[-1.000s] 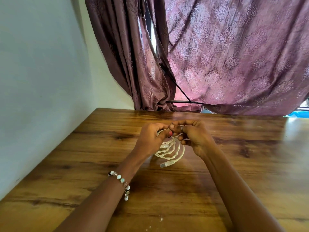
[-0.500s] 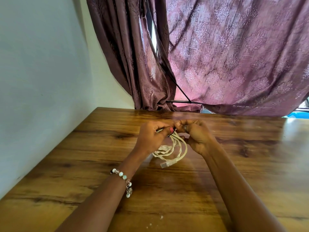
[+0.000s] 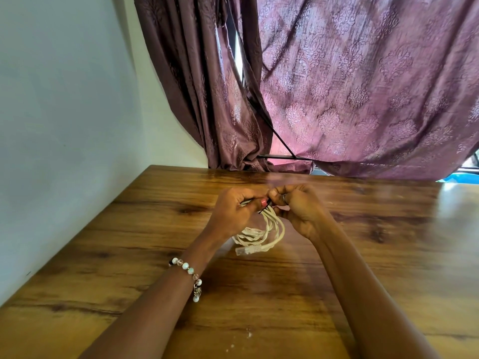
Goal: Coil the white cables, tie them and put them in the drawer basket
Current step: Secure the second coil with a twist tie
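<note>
A coiled white cable (image 3: 269,230) hangs between my two hands just above the wooden table (image 3: 129,255). Its clear plug end (image 3: 246,250) points left at the bottom of the coil. My left hand (image 3: 233,211) grips the top of the coil, thumb pressed on the bundle. My right hand (image 3: 298,208) pinches a thin black tie (image 3: 265,207) that crosses the top of the coil, right against my left thumb. The drawer basket is not in view.
A pale wall runs along the table's left edge. Purple patterned curtains (image 3: 363,99) hang behind the far edge. A few small white crumbs (image 3: 248,334) lie on the wood near me.
The coil's loops have been drawn closer together at the top and the bundle hangs narrower. Both hands stayed at the same spot, fingers working at the top of the coil.
</note>
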